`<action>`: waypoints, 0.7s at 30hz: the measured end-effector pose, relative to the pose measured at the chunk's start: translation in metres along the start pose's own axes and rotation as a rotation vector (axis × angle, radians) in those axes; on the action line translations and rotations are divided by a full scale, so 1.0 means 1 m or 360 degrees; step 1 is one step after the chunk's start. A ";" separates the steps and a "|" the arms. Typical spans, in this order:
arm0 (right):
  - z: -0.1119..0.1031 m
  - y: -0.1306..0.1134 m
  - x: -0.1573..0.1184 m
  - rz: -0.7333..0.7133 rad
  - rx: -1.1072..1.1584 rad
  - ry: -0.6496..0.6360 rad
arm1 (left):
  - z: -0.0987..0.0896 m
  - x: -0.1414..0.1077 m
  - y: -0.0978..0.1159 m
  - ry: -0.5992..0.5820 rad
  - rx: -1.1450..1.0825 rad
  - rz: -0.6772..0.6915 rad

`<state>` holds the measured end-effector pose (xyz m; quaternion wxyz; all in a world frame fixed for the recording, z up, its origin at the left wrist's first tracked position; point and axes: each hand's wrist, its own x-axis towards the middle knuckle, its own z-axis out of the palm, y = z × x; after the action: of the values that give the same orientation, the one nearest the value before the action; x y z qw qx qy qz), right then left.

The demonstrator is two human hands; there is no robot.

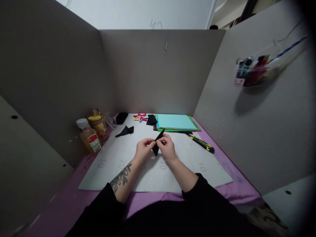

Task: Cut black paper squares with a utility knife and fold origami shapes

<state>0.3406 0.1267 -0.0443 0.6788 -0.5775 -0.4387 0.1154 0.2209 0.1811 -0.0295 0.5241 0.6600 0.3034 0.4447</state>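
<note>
Between my two hands is a folded piece of black paper, pointed at both ends and raised over the white mat. My left hand pinches its left side with thumb and fingers. From the right, my right hand grips it the same way, and the two thumbs nearly meet at its middle. Another folded black paper piece lies on the mat to the left, beyond my left hand. Farther back rests a black folded paper square beside a colourful folded paper star.
The white mat covers a purple cloth. A stack of coloured paper sits at the back, a yellow-black utility knife to the right. A bottle, a brown jar and a black phone-like object stand left. Grey panels surround the table.
</note>
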 end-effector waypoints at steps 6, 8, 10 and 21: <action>0.001 -0.001 0.000 -0.0003 -0.0014 -0.0013 | 0.001 -0.001 0.001 0.0034 0.0059 -0.0067; 0.001 -0.001 0.000 0.0000 -0.0021 -0.0017 | 0.002 0.000 0.000 0.0049 0.0046 -0.0071; 0.001 0.000 -0.001 -0.0006 -0.0035 -0.0019 | 0.002 0.000 -0.002 0.0059 0.0040 -0.0074; 0.000 -0.001 -0.002 -0.0057 -0.0075 -0.0086 | -0.003 0.006 -0.008 -0.0008 0.0010 -0.0047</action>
<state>0.3393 0.1254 -0.0445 0.6549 -0.5820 -0.4697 0.1083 0.2206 0.1896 -0.0358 0.5294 0.6581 0.3132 0.4342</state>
